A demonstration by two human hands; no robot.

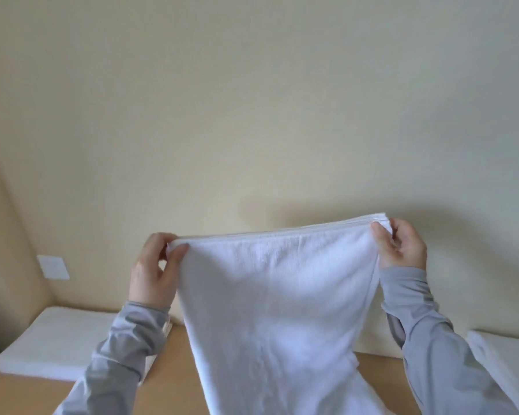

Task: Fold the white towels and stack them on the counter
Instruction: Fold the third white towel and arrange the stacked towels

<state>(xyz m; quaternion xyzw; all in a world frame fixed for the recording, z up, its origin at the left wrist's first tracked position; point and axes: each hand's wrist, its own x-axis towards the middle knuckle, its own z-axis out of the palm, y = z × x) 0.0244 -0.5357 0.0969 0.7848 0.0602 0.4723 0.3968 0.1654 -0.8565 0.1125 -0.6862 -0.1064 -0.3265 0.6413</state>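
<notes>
A plain cream wall (252, 100) w/ a pale switch plate (53, 267) low at left backs a wood-tone counter (177, 372), where a person in grey sleeves (123, 348) holds a white towel (276, 301) up before the camera. The left hand (155, 265) pinches the towel's top left corner btwn thumb and curled fingers; the right hand (402, 247) grips the top right corner the same way. The top edge is drawn fairly taut btwn them and shows more than one layer, so the cloth looks doubled. The rest hangs down over the near part of the counter. A stack of folded towels (48, 339) lies at far left against the wall; another white pile (510, 366) sits at right, well apart from it. By this, the job is mid-fold on one towel w/ some done. The next move prob. calls for bringing the two corners together, or laying the cloth flat, w/ edges kept matched so the layers don't slip. The towel's lower end runs out of frame, so whether it touches the counter can't be told; the right pile is cut off at the frame edge, folded or waiting unclear; the left sleeve hides part of the left stack
</notes>
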